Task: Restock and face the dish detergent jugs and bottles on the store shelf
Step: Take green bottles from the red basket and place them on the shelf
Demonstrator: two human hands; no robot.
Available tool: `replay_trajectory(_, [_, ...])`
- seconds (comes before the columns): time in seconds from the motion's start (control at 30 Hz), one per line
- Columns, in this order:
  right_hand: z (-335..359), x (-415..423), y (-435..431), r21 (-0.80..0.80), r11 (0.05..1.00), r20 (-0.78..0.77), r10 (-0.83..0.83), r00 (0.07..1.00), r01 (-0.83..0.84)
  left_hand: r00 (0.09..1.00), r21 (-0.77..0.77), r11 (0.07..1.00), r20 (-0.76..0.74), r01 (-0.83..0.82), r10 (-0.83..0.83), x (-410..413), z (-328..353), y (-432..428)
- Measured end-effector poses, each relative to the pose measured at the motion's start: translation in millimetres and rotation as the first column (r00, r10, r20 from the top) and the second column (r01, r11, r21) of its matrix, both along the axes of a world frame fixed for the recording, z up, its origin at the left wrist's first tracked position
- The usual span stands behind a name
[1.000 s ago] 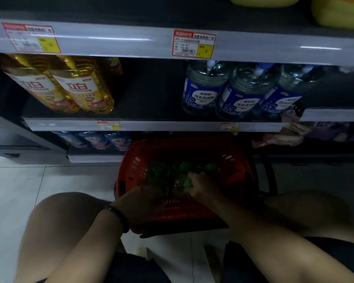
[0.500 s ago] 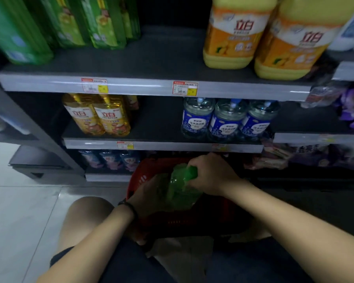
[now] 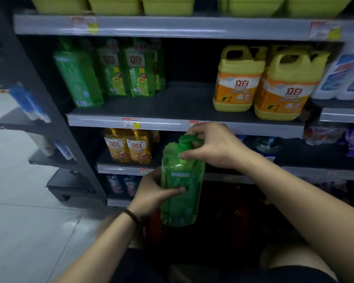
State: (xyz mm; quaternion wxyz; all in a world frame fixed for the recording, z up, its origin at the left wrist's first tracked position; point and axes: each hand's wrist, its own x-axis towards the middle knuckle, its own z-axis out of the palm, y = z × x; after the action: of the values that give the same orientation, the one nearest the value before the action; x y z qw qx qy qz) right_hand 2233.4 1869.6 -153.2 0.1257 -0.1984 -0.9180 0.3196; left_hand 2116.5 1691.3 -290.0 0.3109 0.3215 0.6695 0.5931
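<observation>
Dark store shelving point(image 3: 182, 107) fills the view, with pale floor tiles point(image 3: 18, 201) off to the left. On the middle shelf a row of green bottles point(image 3: 131, 68) stands at the left and two yellow jugs point(image 3: 237, 82) with orange labels stand at the right, well apart from the green row. One shelf lower sit amber bottles point(image 3: 129, 146). In front of the shelves, upright and off any surface, is a green pump bottle point(image 3: 184, 207). The left hand point(image 3: 151, 193) wraps its body from the left side, thumb across the front. The right hand point(image 3: 213, 146) grasps the top, fingers curled over the pump head, thumb on the shoulder. A dark band point(image 3: 133, 216) circles the left wrist. Below the bottle a red basket point(image 3: 240, 216) shows dimly, its contents too dark to tell
</observation>
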Motion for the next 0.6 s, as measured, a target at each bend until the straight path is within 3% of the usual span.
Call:
replay_trajectory(0.07, [-14, -3, 1, -0.237, 0.971, -0.153, -0.072, 0.986, 0.034, 0.997, 0.060, 0.996, 0.034, -0.068, 0.066, -5, 15, -4])
replay_trajectory(0.13, [-28, -6, 1, -0.352, 0.936, -0.176, -0.069, 0.982, 0.003, 0.990, 0.105, 0.986, 0.065, -0.129, 0.123, -15, 32, -9])
replay_trajectory(0.27, [-48, -17, -14, -0.472, 0.871, -0.094, 0.105, 0.990, -0.137, 0.981, 0.173, 0.969, 0.119, -0.175, 0.156, -41, 62, -14])
replay_trajectory(0.37, [-54, -42, -26, -0.551, 0.819, -0.144, 0.099, 0.985, -0.163, 0.967, 0.175, 0.962, 0.182, -0.208, 0.176, -59, 80, -12])
replay_trajectory(0.47, [-46, -73, -30, -0.597, 0.765, -0.189, 0.159, 0.969, -0.241, 0.971, 0.126, 0.970, 0.146, -0.205, 0.187, -81, 92, -13])
replay_trajectory(0.6, [-40, -112, -28, -0.609, 0.770, -0.182, 0.099, 0.978, -0.192, 0.979, 0.099, 0.983, 0.145, -0.156, 0.140, -112, 96, -17])
